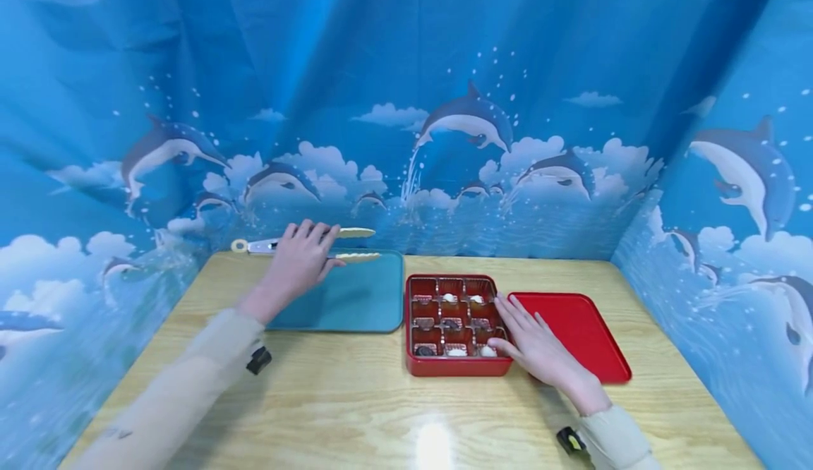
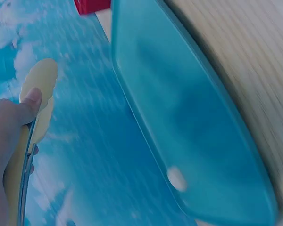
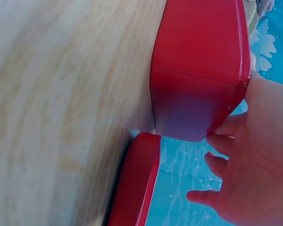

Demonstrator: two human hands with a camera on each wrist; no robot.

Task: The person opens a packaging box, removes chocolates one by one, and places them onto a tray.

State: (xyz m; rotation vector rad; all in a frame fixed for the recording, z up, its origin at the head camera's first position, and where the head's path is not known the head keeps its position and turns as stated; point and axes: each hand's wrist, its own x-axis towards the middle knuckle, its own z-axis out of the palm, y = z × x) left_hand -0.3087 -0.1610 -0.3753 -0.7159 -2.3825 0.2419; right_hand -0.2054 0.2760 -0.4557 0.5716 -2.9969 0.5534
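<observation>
My left hand grips a pair of tongs with cream scalloped tips, over the back of the teal tray. The tips stand apart in the head view, pointing right, and nothing shows between them. On the tray lies a small white piece, seen in the left wrist view; in the head view the left arm hides that area. My right hand rests with extended fingers at the right rim of a red box. Inside it, a clear divided insert holds small dark and white pieces.
Right of the box lies a red lid, partly behind my right hand. All of it stands on a light wooden table. A blue dolphin-print curtain closes off the back and both sides.
</observation>
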